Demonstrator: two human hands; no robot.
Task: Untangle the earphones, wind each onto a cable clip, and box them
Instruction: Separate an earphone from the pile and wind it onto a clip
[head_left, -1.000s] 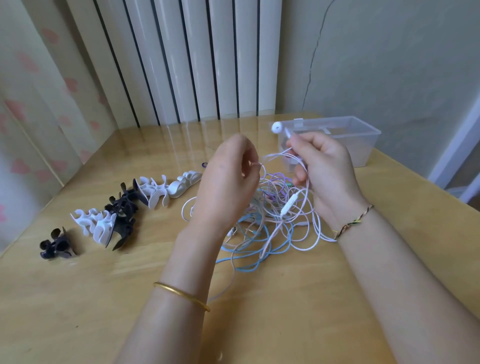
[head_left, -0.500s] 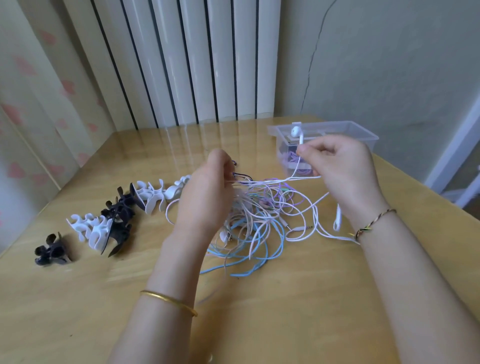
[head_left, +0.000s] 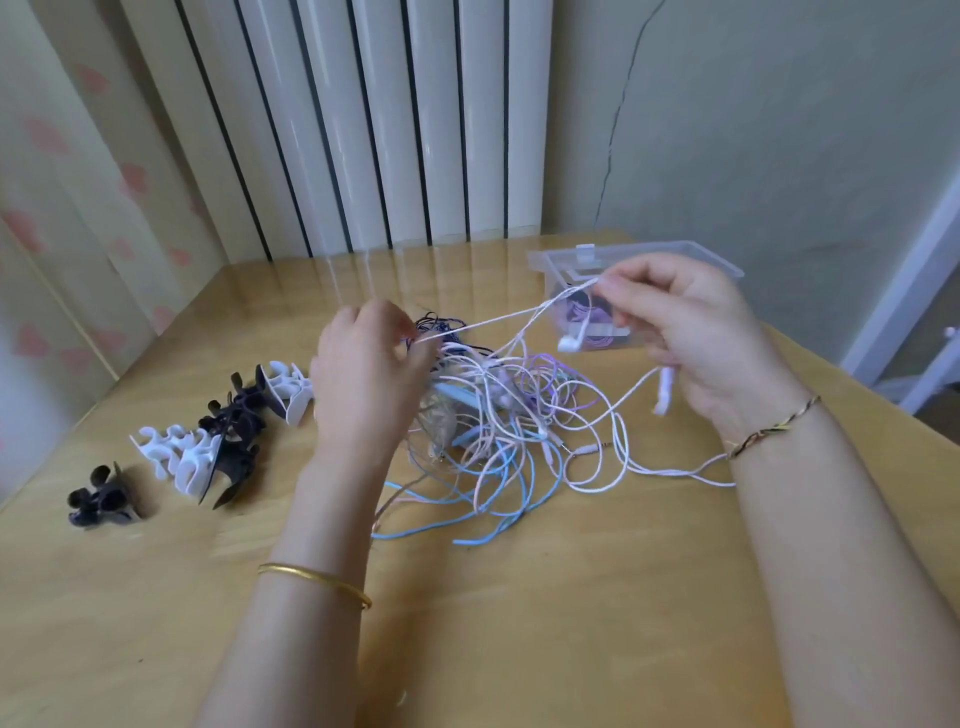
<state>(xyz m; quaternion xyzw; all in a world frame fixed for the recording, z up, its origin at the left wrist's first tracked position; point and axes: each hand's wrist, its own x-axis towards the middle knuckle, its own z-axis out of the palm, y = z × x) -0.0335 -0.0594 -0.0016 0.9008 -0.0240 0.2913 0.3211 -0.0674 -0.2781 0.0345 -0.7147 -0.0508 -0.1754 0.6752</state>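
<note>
- The left hand (head_left: 363, 374) shows mostly its back, so its fingertips are largely hidden. The inside of the clear box (head_left: 550, 258) is blurred, with only purple coils visible through the wall. Both forearms are cut off at the bottom edge.
- The table (head_left: 519, 623) meets the radiator (head_left: 395, 130) at its far edge, and its right edge runs diagonally behind the right wrist. Bare wood lies in front of the tangle, between the forearms. A row of black and white cable clips (head_left: 182, 457) takes up the room left of the left hand.
- The left hand pinches one white cord (head_left: 498, 319), and the right hand (head_left: 691, 338) pinches the same cord between thumb and forefinger. The cord stretches taut between them, above the table.
- The tangle of earphones (head_left: 498, 426) lies on the table below and between the hands, closest to the left hand.
- A white earbud (head_left: 569, 343) dangles just below the right hand's pinch, in front of the box.
</note>
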